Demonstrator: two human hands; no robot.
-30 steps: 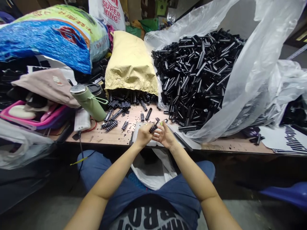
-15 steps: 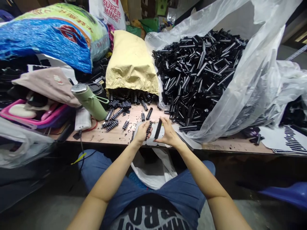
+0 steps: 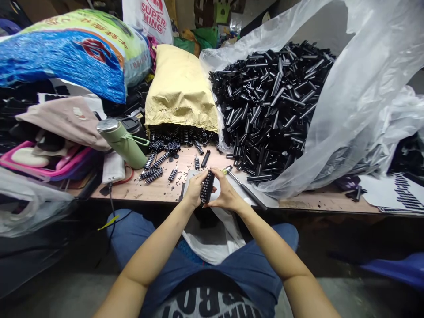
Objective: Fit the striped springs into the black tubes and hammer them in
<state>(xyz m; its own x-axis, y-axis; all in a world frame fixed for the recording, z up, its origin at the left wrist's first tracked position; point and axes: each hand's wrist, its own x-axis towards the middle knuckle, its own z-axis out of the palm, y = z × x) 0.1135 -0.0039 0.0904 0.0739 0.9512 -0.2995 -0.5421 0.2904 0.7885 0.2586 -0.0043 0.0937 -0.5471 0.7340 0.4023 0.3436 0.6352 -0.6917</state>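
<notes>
My left hand (image 3: 194, 191) is closed around a black roller (image 3: 205, 189) covered in rows of small white characters. On the right side of that roller lies a long black plastic cover (image 3: 211, 182), pinched lengthwise between the thumb and fingers of my right hand (image 3: 228, 194). Both pieces are together and upright above the table's front edge; whether they are joined cannot be made out. Just beyond my hands lie another black cover (image 3: 206, 158) and a short character roller (image 3: 197, 162). To the right rests a slim tool with a dark handle (image 3: 248, 191), like a small hammer.
A large pile of black covers (image 3: 265, 101) fills an open clear plastic bag (image 3: 357, 110). Character rollers (image 3: 155, 174) spill from a yellow sack (image 3: 182, 88). On the left stand a green flask (image 3: 127, 148), a white power bank (image 3: 114, 168) with a cable, and a pink basket (image 3: 56, 170).
My right hand has moved left, bringing the black cover against the roller in my left hand. The dark-handled tool, previously mostly hidden behind the right hand, now shows.
</notes>
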